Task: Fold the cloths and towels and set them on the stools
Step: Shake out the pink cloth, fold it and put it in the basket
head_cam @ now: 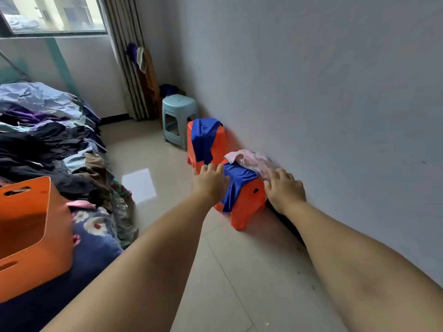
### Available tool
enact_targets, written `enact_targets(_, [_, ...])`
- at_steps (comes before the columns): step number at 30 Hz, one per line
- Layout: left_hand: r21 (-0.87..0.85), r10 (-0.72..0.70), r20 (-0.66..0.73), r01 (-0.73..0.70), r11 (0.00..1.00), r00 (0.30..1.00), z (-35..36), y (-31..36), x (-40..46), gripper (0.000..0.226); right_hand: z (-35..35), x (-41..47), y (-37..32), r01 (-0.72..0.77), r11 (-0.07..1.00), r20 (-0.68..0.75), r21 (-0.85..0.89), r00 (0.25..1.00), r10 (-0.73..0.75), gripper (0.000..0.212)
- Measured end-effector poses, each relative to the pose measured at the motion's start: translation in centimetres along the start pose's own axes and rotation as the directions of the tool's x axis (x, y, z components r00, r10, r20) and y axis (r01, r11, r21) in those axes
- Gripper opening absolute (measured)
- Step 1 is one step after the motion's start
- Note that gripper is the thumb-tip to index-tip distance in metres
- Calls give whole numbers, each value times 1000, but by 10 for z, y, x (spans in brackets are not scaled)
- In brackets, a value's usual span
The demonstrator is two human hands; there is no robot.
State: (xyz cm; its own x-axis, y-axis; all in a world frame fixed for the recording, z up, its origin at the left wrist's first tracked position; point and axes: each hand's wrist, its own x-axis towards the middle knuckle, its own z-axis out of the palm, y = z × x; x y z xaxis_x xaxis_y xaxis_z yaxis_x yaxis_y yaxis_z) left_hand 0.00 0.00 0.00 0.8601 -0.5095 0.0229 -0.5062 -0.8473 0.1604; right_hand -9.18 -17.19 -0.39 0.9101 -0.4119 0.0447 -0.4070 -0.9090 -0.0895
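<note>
Your right hand is flat, fingers spread, palm down on the near edge of the pink cloth, gripping nothing. Your left hand is flat too, fingers fanned, resting at the left side of the blue cloth without closing on it.

Both cloths sit on the near orange stool, right against the wall. The pink one lies on top toward the far right, bunched and not squared up. The blue one is underneath, spilling over the stool's left and near sides, with a corner hanging down.

Just beyond it stands a 2nd orange stool, draped with another blue cloth that trails down its near face. Farther along the wall there's a pale blue stool with a bare seat, and behind it something dark blue lies in the corner by the curtain.

Over on your left, the bed is piled with unfolded clothes, dark and purple and pale blue all mixed up. An orange basket sits on the near end of it, on the flowered bedding, with a pink item lying just beside its far rim. The tiled floor runs between the bed and the stools.
</note>
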Motion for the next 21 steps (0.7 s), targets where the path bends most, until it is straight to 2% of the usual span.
enact_targets(7, [34, 21, 18, -22, 999, 1000, 15, -15, 84, 47, 12, 83, 5, -29, 999, 5, -43, 1000, 30, 43])
enact_targets(13, [50, 18, -10, -18, 999, 1000, 21, -33, 224, 42, 25, 222, 3, -27, 998, 18, -59, 999, 28, 44])
enact_targets(21, [29, 14, 52, -15, 999, 999, 23, -60, 381, 41, 30, 377, -4, -37, 999, 59, -13, 998, 38, 43])
